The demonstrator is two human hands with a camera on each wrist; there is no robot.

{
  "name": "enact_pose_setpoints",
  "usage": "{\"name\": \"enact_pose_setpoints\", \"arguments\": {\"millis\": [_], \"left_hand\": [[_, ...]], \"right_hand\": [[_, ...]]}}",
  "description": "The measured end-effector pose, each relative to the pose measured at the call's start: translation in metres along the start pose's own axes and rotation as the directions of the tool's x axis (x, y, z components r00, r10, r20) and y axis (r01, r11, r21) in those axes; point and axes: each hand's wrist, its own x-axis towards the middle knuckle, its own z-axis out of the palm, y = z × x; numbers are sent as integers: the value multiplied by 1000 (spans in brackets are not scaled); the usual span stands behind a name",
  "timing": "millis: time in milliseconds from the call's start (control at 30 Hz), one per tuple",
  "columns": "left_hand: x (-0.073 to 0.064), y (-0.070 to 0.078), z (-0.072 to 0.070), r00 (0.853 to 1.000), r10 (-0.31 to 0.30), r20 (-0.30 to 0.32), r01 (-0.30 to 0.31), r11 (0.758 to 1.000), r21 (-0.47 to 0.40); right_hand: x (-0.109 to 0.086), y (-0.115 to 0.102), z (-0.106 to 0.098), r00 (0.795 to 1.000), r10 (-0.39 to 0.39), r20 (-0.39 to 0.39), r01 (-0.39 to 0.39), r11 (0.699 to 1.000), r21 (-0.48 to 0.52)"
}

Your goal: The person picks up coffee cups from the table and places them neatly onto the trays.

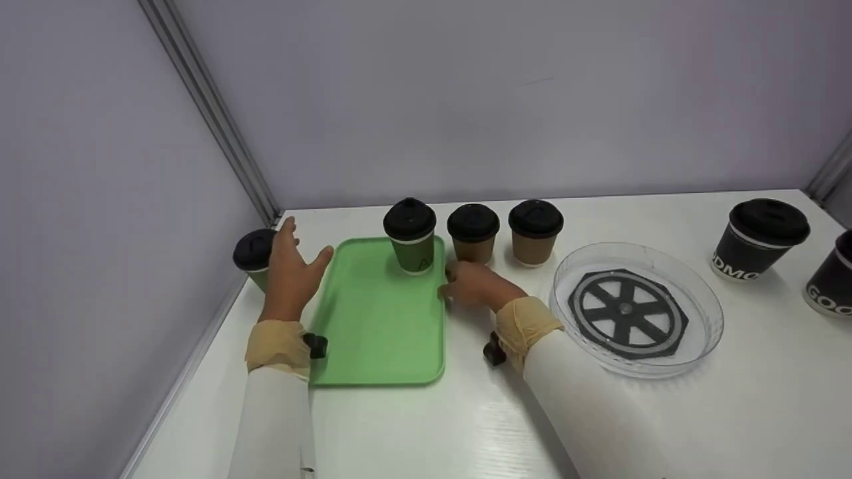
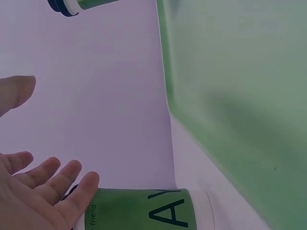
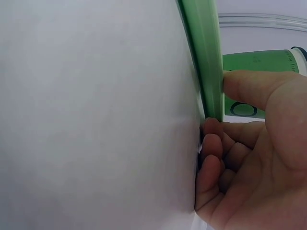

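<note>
A green tray [image 1: 379, 319] lies on the white table. My right hand [image 1: 474, 285] is at its right edge; in the right wrist view the thumb [image 3: 249, 88] presses the rim and the curled fingers sit below it. A green paper cup [image 1: 414, 254] with a black lid stands on the tray's far right corner. My left hand [image 1: 289, 276] is raised over the tray's left side, fingers extended and thumb spread, holding nothing. Beside it, another green cup [image 1: 256, 276] is partly hidden by the hand; the left wrist view shows lettering on this cup [image 2: 139, 211].
Two brown cups with black lids, one nearer [image 1: 474, 246] and one further right [image 1: 532, 247], stand right of the tray. A round clear dish [image 1: 709, 332] holds a dark wheel-like insert. Two black cups [image 1: 742, 256] [image 1: 832, 283] stand far right. Grey walls [image 1: 466, 100] enclose the table.
</note>
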Motion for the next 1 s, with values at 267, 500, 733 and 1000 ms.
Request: {"name": "enact_pose_setpoints", "arguments": {"millis": [267,500,733,1000], "left_hand": [[-4,-7,-8,998,-66,-3,66,998,-12],[-8,-12,-18,993,-79,-90,84,996,44],[-15,-22,-24,923,-186,-337,235,966,110],[-11,-27,-38,827,-230,-512,371,909,190]], "right_hand": [[1,2,-2,1000,-16,2,16,1000,0],[1,4,-3,1000,-3,4,3,1000,4],[2,4,2,1000,-18,7,18,1000,0],[1,0,0,1000,-13,16,13,1000,1]]}}
